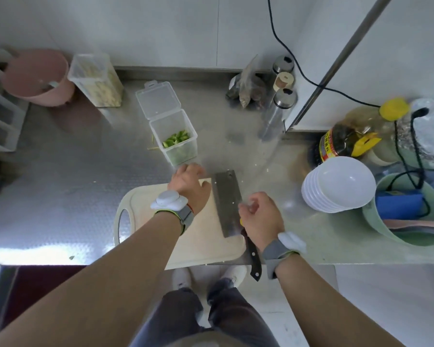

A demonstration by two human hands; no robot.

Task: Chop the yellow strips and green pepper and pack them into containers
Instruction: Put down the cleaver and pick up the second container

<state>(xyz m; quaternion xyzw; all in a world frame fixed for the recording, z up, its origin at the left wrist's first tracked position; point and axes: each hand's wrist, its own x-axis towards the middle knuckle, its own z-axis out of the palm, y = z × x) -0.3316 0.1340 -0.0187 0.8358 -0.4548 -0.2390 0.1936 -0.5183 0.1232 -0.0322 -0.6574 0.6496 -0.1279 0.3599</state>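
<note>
The open container [177, 136] with green pepper pieces [175, 139] stands just beyond the left hand [189, 187] — fingers curled, contents hidden; the right hand [259, 219] is closed loosely above the cleaver [227, 204].

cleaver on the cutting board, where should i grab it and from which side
Grip the dark riveted handle, which juts off the near edge of the cutting board toward the person. Come from the near right: the cleaver lies flat with its wide blade pointing away, and the right hand already hovers over the blade-handle junction. The left hand blocks the other side.

Stacked white bowls [336, 186], oil btl [348, 136], pink bucket [35, 76] on counter.
</note>
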